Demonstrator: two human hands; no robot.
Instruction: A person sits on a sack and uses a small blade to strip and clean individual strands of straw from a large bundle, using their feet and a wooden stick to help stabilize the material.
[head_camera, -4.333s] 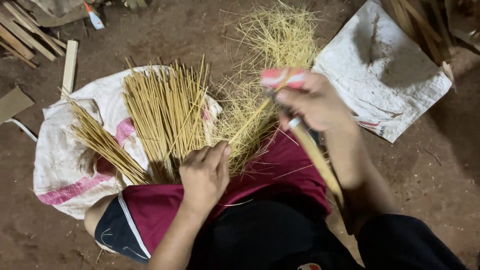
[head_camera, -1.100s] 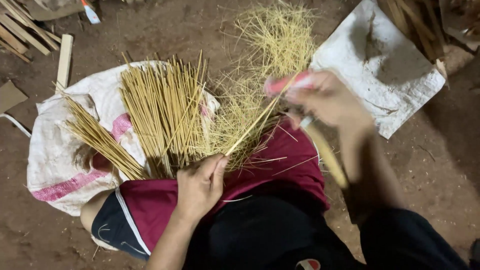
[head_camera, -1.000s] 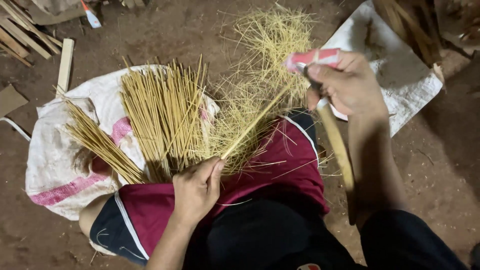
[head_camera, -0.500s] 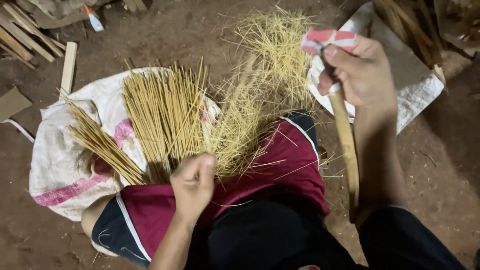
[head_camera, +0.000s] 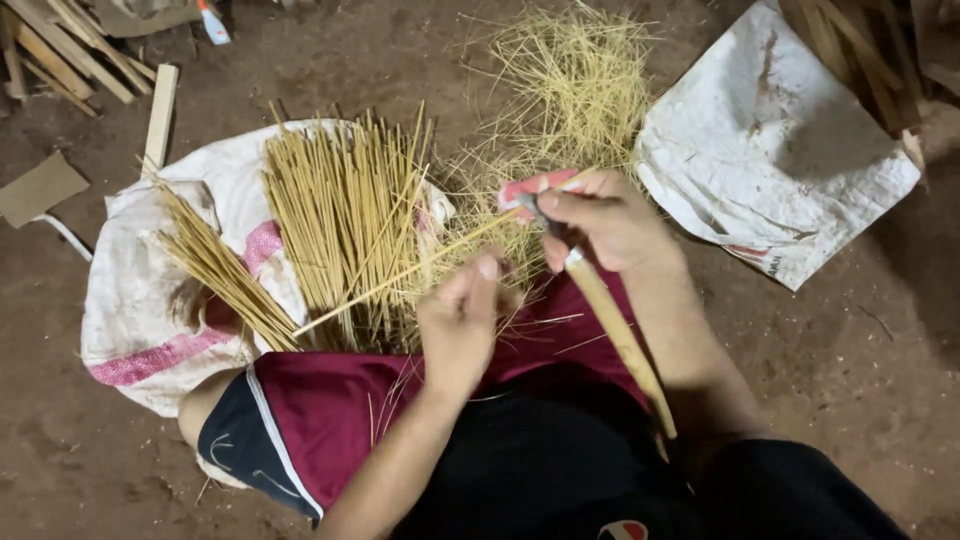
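Head-camera footage looked straight down on a person sitting on a dirt floor (head_camera: 880, 360), one knee covered by maroon shorts (head_camera: 340, 400). The left hand (head_camera: 462, 322) had its fingers pinched around a single thin bamboo stick (head_camera: 400, 275), which ran slantwise from low on the left, over the lap, up toward the other hand. The right hand (head_camera: 608, 222) was clenched around a knife with a long pale wooden handle (head_camera: 620, 335); the handle trailed back along the forearm, and a band of pink and white tape (head_camera: 525, 190) showed at the top of the fist. The blade seemed to meet the upper end of the stick, though I could not see the edge clearly.

Just beyond the left hand lay a fanned bundle of similar yellow sticks (head_camera: 345, 215), resting on a white woven sack (head_camera: 135, 300) with a pink stripe. A second, tighter bundle (head_camera: 220, 270) lay angled across the sack to the left. Past both hands was a loose heap of fine yellow shavings (head_camera: 575, 80), spilling down toward the lap. To the right another white sack (head_camera: 770, 150) lay crumpled and stained on the ground. Rough wooden offcuts (head_camera: 70, 50) were piled at the upper left corner, with a short pale slat (head_camera: 160, 115) lying near the sack's edge and a scrap of cardboard (head_camera: 38, 188) beside it.
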